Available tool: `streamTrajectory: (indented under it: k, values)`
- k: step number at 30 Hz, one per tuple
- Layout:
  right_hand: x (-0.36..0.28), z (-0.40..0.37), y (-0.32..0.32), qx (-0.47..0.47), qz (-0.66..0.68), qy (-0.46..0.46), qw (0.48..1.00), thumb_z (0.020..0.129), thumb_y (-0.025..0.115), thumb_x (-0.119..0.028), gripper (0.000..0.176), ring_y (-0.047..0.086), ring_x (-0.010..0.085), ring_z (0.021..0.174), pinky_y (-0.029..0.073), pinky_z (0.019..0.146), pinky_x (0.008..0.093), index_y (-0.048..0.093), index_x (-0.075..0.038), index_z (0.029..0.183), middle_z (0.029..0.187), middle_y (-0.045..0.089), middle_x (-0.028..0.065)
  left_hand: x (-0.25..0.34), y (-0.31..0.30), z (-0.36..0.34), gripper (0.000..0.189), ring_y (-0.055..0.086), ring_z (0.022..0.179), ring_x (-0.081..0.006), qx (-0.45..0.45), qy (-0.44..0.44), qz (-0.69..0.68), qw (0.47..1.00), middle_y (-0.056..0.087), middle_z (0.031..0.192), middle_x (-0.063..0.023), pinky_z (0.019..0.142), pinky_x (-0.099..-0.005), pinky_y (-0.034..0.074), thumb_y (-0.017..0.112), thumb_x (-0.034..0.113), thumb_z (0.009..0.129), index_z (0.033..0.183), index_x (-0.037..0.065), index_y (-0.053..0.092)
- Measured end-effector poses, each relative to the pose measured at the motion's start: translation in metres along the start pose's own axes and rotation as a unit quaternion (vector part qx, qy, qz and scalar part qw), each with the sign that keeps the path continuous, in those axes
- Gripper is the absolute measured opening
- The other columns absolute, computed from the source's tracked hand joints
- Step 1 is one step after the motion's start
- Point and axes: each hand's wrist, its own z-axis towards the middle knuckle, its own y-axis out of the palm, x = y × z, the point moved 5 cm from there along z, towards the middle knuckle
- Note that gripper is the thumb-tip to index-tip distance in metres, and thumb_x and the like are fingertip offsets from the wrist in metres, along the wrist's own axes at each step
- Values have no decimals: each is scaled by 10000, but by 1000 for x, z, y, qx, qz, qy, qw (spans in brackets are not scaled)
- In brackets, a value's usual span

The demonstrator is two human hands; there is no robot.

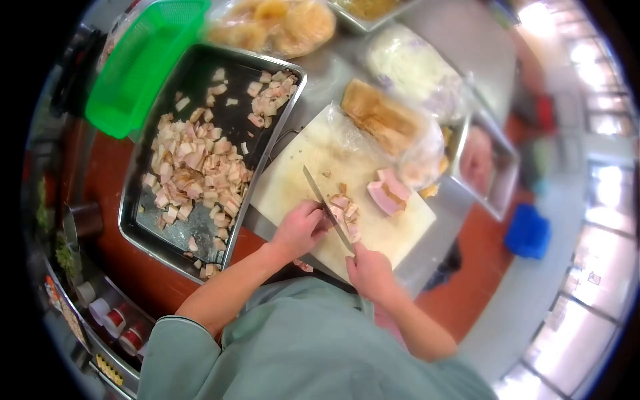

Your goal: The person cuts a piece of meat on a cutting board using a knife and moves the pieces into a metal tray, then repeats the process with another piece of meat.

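Note:
My right hand (371,270) is closed round the handle of a knife (327,205), whose long blade slants up and left across the white cutting board (287,177). My left hand (303,229) lies at the left side of the blade, fingers bent together; whether they pinch anything is hidden. Chopped pink and brown meat pieces (347,212) lie just right of the blade. Farther right on the board are larger pink meat slices (389,193). A big brown slab (380,113), partly in clear plastic, rests at the board's upper edge.
Left of the board, a metal tray (245,230) holds many diced meat pieces (197,160). A green basket (137,73) stands beyond it. Bagged food (273,27) and a pale plastic-wrapped bundle (413,67) sit at the back. Another metal tray (500,193) is at the right.

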Motion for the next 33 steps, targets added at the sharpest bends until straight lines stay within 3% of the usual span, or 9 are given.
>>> streamTrajectory:
  k: [6, 9, 15, 21, 24, 27, 30, 33]
  values:
    - [-13, 74, 20, 136, 35, -56, 989, 918, 671, -200, 293, 693, 477, 765, 546, 737, 587, 650, -1, 1132, 800, 714, 251, -1, 2, -3, 320, 639, 1055, -380, -10, -1, 6, 1000, 650, 1136, -168, 880, -454, 565, 795, 33, 736, 1021, 14, 651]
    - [-9, 51, 3, 54, 28, -32, 998, 957, 606, -204, 283, 713, 476, 821, 550, 758, 599, 627, -15, 1168, 867, 727, 263, 2, -4, -3, 291, 635, 1040, -387, -2, 0, 0, 1000, 645, 1120, -172, 873, -453, 564, 772, 17, 750, 1015, 14, 652]
    - [-2, -2, 3, -3, 4, -6, 1000, 926, 651, -177, 280, 704, 467, 762, 544, 717, 586, 631, 3, 1139, 798, 716, 254, 0, -6, -2, 287, 635, 1039, -392, -5, 0, -13, 1000, 644, 1117, -174, 875, -461, 561, 746, -4, 762, 1033, 12, 652]
    - [-18, 64, 23, 91, 0, -36, 995, 930, 644, -178, 272, 699, 477, 750, 540, 720, 603, 616, -1, 1134, 807, 713, 261, -2, -4, -3, 333, 642, 1064, -391, -3, 5, -18, 1000, 654, 1139, -172, 891, -460, 564, 757, -4, 750, 1069, 14, 663]
    - [-9, 41, 10, 86, 33, -59, 994, 927, 640, -168, 275, 693, 490, 734, 540, 705, 615, 617, -4, 1146, 805, 711, 267, -2, -5, -4, 341, 641, 1068, -397, -16, -6, -16, 1000, 656, 1142, -171, 898, -458, 564, 768, 6, 749, 1075, 18, 669]
    - [-4, 0, 1, 15, 6, -23, 1000, 925, 639, -165, 285, 693, 493, 743, 543, 709, 617, 618, -7, 1162, 799, 709, 265, 0, -5, -6, 327, 640, 1066, -399, -19, -21, -13, 1000, 656, 1138, -172, 899, -459, 563, 779, 17, 750, 1057, 19, 667]
    - [-12, 9, 13, 6, -18, -1, 1000, 929, 644, -174, 311, 697, 484, 770, 546, 721, 605, 604, -8, 1189, 802, 712, 253, -5, -4, -4, 310, 640, 1068, -396, -15, -24, -17, 999, 656, 1133, -174, 900, -459, 563, 786, 27, 752, 1036, 15, 662]
    - [-24, 64, 26, 75, -6, -24, 997, 935, 646, -180, 331, 694, 484, 765, 548, 722, 597, 587, -9, 1212, 805, 713, 246, -2, -1, -6, 312, 641, 1068, -392, -2, -2, -8, 1000, 656, 1126, -174, 900, -458, 563, 791, 32, 750, 1032, 13, 659]
